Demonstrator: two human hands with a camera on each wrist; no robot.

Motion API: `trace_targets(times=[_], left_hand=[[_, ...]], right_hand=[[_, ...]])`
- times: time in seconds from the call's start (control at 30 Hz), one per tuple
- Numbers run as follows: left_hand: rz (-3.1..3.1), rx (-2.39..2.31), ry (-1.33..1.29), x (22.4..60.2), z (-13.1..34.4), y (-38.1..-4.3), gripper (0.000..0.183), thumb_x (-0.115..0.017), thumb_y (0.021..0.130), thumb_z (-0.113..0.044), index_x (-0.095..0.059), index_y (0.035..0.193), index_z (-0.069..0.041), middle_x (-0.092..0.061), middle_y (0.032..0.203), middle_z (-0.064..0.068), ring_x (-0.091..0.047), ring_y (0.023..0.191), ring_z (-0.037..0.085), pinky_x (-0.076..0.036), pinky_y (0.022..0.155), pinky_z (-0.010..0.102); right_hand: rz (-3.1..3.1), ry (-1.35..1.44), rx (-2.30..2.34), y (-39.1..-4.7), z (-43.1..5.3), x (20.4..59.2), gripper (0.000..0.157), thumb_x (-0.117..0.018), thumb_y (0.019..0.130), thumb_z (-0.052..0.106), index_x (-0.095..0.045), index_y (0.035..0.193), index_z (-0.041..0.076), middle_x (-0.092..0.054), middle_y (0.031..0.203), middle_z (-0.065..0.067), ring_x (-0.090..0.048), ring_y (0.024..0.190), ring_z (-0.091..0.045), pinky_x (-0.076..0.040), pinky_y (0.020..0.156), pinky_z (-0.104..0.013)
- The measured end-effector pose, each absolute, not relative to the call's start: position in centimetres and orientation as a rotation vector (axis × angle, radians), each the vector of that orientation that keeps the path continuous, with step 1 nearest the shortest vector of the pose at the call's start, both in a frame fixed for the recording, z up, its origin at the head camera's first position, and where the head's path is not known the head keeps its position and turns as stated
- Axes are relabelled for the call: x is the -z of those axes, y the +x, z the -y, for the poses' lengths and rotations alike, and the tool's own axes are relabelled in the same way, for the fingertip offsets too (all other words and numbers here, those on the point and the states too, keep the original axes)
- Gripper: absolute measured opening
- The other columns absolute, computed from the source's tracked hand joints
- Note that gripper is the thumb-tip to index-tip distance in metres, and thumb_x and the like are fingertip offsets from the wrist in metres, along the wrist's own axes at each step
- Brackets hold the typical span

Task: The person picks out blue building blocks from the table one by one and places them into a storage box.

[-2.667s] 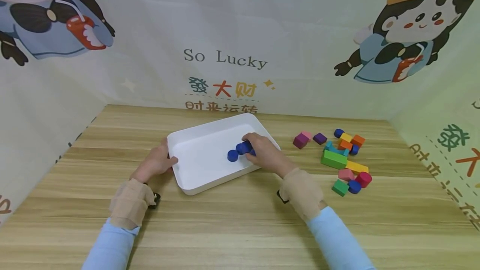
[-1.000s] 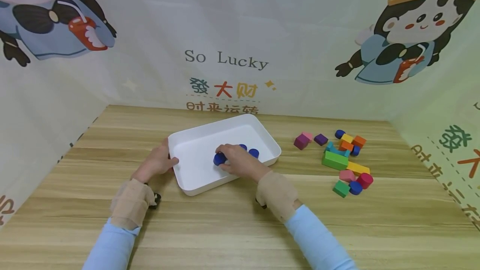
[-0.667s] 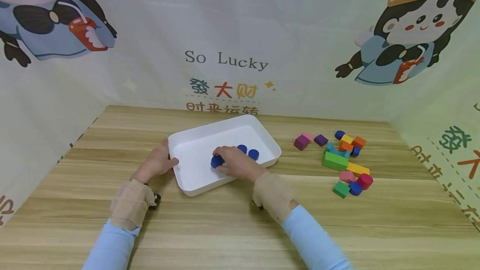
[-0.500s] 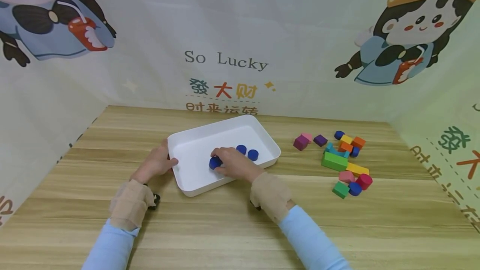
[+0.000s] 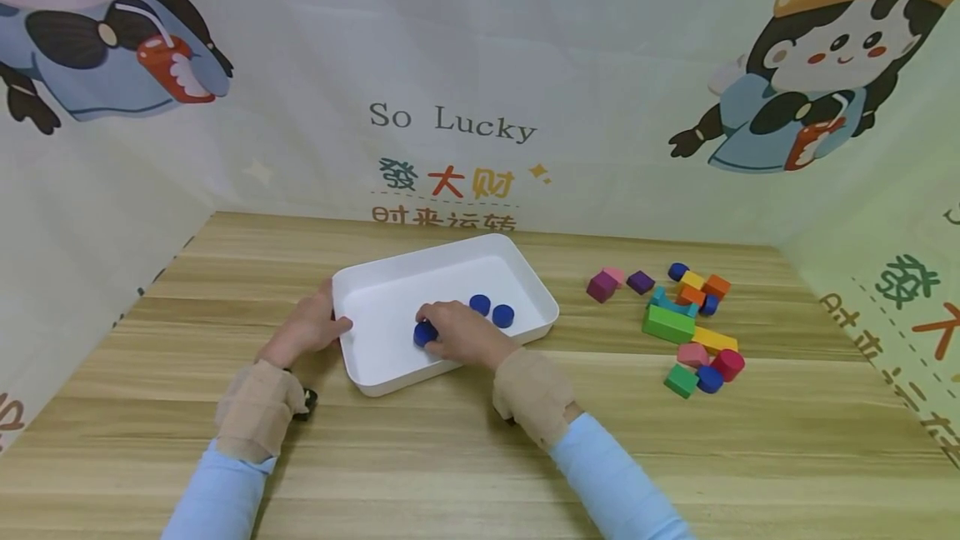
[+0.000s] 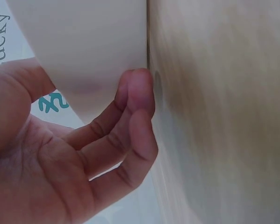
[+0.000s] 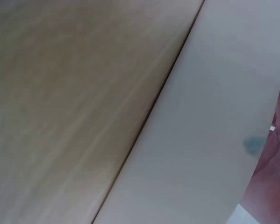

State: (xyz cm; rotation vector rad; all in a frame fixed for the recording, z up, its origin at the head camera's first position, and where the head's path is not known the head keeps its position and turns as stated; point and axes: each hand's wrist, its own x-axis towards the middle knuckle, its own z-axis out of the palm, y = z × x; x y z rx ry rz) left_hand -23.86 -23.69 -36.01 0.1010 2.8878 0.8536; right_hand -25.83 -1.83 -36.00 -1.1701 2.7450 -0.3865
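My left hand (image 5: 303, 329) grips the left end of the white tray (image 5: 405, 377), thumb over the rim. In the left wrist view its curled fingers (image 6: 140, 91) press the outer wall near the table. Inside the tray my right hand (image 5: 468, 333) pinches a blue cylinder block (image 5: 424, 334) between thumb and fingers; part of the block is hidden. Two more blue cylinders, one (image 5: 479, 304) behind and another (image 5: 503, 316) to the right, lie on the tray floor beyond that hand. In the right wrist view the tray wall (image 7: 191, 121) covers most of the right palm (image 7: 275, 172).
Right of the tray lie loose blocks on the wooden table (image 5: 465, 473): a green block (image 5: 669, 323), a red cylinder (image 5: 728, 364), a purple cube (image 5: 602, 286), a light-blue arch (image 5: 671, 301) and several others. A printed cloth (image 5: 600, 148) hangs behind the table.
My right hand has moved left and toward me inside the tray with a blue cylinder, leaving two others farther right. My left hand stays on the tray's left end.
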Motion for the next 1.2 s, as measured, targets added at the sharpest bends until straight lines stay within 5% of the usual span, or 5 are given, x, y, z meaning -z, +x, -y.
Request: trace_targets(times=[0.6, 0.93, 1.2], left_hand=[[-2.899, -0.824, 0.090, 36.07, 23.67, -23.88, 0.063, -0.051, 0.083, -0.006, -0.014, 0.126, 0.021, -0.055, 0.085, 0.030, -0.052, 0.065, 0.026, -0.040, 0.056, 0.028], [-2.918, -0.823, 0.090, 36.24, 23.59, -23.85, 0.058, -0.048, 0.085, -0.007, -0.016, 0.126, 0.020, -0.058, 0.065, 0.016, -0.051, 0.061, 0.024, -0.039, 0.055, 0.028], [-2.904, -0.815, 0.060, 36.32, 23.58, -24.01, 0.066, -0.047, 0.086, -0.011, -0.008, 0.128, 0.021, -0.057, 0.066, 0.017, -0.051, 0.059, 0.023, -0.040, 0.053, 0.029]], right_hand=[[-2.774, -1.146, 0.307, -25.76, 2.31, 36.06, 0.034, -0.061, 0.084, 0.016, -0.055, 0.115, 0.005, -0.060, 0.107, -0.007, -0.056, 0.098, -0.017, -0.042, 0.087, -0.025], [-2.772, -1.146, 0.308, -25.72, 2.35, 36.21, 0.033, -0.061, 0.083, 0.016, -0.056, 0.114, 0.005, -0.060, 0.106, -0.007, -0.056, 0.097, -0.016, -0.042, 0.087, -0.024], [-2.780, -1.135, 0.293, -25.75, 2.37, 36.22, 0.034, -0.061, 0.083, 0.016, -0.057, 0.115, 0.005, -0.060, 0.106, -0.007, -0.056, 0.096, -0.015, -0.043, 0.086, -0.023]])
